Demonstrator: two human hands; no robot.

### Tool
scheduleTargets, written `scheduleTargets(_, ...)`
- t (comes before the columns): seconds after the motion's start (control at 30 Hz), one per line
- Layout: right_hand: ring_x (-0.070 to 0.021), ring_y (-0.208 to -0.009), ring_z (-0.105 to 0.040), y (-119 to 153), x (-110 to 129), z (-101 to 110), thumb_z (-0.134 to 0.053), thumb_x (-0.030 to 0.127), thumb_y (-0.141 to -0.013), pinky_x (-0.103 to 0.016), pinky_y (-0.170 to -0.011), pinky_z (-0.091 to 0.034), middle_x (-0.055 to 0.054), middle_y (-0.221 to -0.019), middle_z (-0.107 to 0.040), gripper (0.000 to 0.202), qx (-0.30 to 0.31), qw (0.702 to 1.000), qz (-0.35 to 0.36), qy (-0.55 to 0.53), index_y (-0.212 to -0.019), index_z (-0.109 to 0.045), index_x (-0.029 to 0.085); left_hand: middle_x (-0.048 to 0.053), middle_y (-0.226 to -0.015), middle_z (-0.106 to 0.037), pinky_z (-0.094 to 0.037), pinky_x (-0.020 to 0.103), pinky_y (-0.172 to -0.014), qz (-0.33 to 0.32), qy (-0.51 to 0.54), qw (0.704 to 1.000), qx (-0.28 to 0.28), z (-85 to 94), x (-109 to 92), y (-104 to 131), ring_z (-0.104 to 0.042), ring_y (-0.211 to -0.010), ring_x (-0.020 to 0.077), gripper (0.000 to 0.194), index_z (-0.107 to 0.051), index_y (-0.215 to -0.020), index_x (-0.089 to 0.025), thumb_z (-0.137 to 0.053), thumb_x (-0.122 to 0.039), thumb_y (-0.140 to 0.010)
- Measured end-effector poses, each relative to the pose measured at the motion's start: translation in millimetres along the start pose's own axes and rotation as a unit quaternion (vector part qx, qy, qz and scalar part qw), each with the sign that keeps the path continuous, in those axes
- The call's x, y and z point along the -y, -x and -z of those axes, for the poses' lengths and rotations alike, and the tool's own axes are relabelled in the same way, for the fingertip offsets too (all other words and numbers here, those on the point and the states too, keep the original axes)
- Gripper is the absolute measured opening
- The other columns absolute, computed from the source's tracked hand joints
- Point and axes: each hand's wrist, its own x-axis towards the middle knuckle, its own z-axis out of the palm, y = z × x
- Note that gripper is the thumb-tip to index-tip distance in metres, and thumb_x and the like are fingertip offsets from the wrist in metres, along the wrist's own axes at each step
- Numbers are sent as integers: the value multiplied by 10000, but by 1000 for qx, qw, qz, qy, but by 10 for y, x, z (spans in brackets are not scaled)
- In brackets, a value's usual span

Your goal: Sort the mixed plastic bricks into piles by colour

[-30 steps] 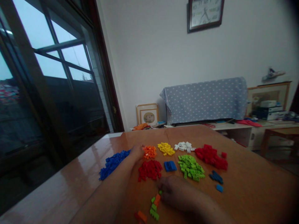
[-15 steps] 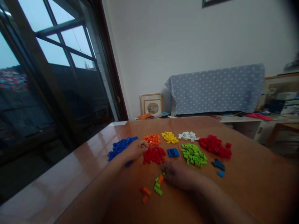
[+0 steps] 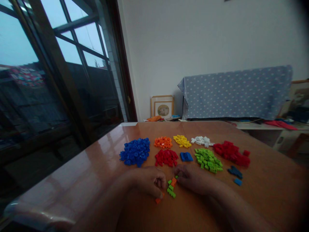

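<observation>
My left hand (image 3: pixel 150 181) is closed, fingers curled and thumb down, low over the table beside an orange toy brick (image 3: pixel 158 200). What its fingers hold, if anything, is hidden. My right hand (image 3: pixel 193 179) is closed too, its fingertips on a small green toy brick (image 3: pixel 177 177). Just below those fingertips lie another orange brick (image 3: pixel 173 182) and several light green bricks (image 3: pixel 171 193), close together between the two hands. A pile of dark red bricks (image 3: pixel 166 158) sits just beyond both hands.
Blue round-studded pieces (image 3: pixel 135 151) are heaped at the left. Behind lie orange (image 3: pixel 163 142), yellow (image 3: pixel 182 141) and white pieces (image 3: pixel 202 140). Flat blue pieces (image 3: pixel 186 157), a green pile (image 3: pixel 209 160), a red pile (image 3: pixel 231 153) and dark blue pieces (image 3: pixel 235 171) lie to the right on the table (image 3: pixel 96 174).
My left hand has come back from the blue pile towards me, to the orange bricks by my right hand. The right hand stays by the green and orange bricks. The view has shifted slightly left.
</observation>
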Motion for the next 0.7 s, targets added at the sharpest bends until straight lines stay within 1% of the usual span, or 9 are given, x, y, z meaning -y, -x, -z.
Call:
scheduleTargets(0.07, -142, -702, -565, -4, -11, -11, -546, 231, -814, -219, -591, -309, 2, -786, -655, 182, 0, 1000, -7, -2, -969, -643, 234, -8, -893, -651, -443, 196, -670, -23, -61, 998, -18, -27, -23, -9, -580, -789, 127, 261, -669, -894, -211, -761, -303, -667)
scheduleTargets(0.13, -139, -699, -566, -4, -16, -18, -544, 226, -811, -219, -593, -310, 4, -784, -658, 188, -1, 1000, -8, -3, -970, -644, 235, -19, -834, -651, -434, 189, -636, -27, -83, 996, -17, -43, -33, -23, -577, -737, 117, 182, -667, -861, -212, -715, -270, -696)
scheduleTargets(0.2, -139, -706, -568, -2, -14, -22, -543, 225, -809, -218, -592, -310, 5, -800, -665, 194, -6, 1000, -4, -3, -971, -647, 240, -23, -796, -648, -418, 180, -590, -22, -87, 996, -18, -60, -26, -43, -568, -690, 107, 123, -665, -830, -207, -673, -239, -711)
scheduleTargets(0.27, -139, -704, -566, -1, -4, -19, -537, 227, -813, -219, -587, -306, 7, -807, -668, 207, -7, 1000, 1, -3, -987, -649, 245, -20, -804, -647, -399, 173, -553, -21, -84, 996, -26, -73, -13, -62, -560, -669, 101, 95, -666, -800, -198, -648, -224, -711)
scheduleTargets(0.4, -138, -698, -556, 4, 17, -2, -533, 206, -806, -220, -577, -295, 7, -801, -658, 214, -6, 1000, 6, 2, -980, -652, 241, -10, -810, -644, -382, 172, -535, 1, -52, 998, -40, -28, -17, -67, -560, -668, 103, 139, -675, -827, -181, -639, -270, -727)
scheduleTargets(0.47, -138, -700, -555, 11, 23, 7, -536, 197, -799, -219, -576, -293, 7, -807, -655, 202, -7, 1000, 7, 3, -959, -650, 242, -5, -807, -642, -382, 178, -548, 12, -39, 996, -76, 56, -31, -65, -563, -683, 110, 175, -672, -860, -172, -629, -296, -745)
scheduleTargets(0.57, -140, -697, -557, 20, 28, 18, -532, 202, -807, -221, -574, -292, 2, -802, -653, 197, -6, 1000, 3, -1, -961, -647, 243, 0, -801, -643, -381, 190, -573, 3, -45, 986, -160, 252, -25, -103, -563, -698, 116, 172, -663, -868, -156, -590, -274, -766)
scheduleTargets(0.63, -143, -694, -560, 23, 33, 22, -529, 210, -811, -223, -568, -289, -4, -799, -654, 192, -8, 1000, -1, -2, -958, -648, 241, 8, -800, -644, -389, 199, -600, -12, -75, 977, -201, 410, 13, -176, -571, -722, 124, 158, -661, -851, -151, -567, -255, -779)
scheduleTargets(0.7, -142, -687, -562, 23, 41, 25, -527, 215, -808, -223, -562, -289, -5, -796, -658, 182, -13, 1000, -2, 0, -936, -653, 239, 16, -808, -637, -397, 214, -635, -23, -139, 956, -256, 571, 73, -290, -570, -743, 135, 144, -654, -822, -156, -566, -266, -794)
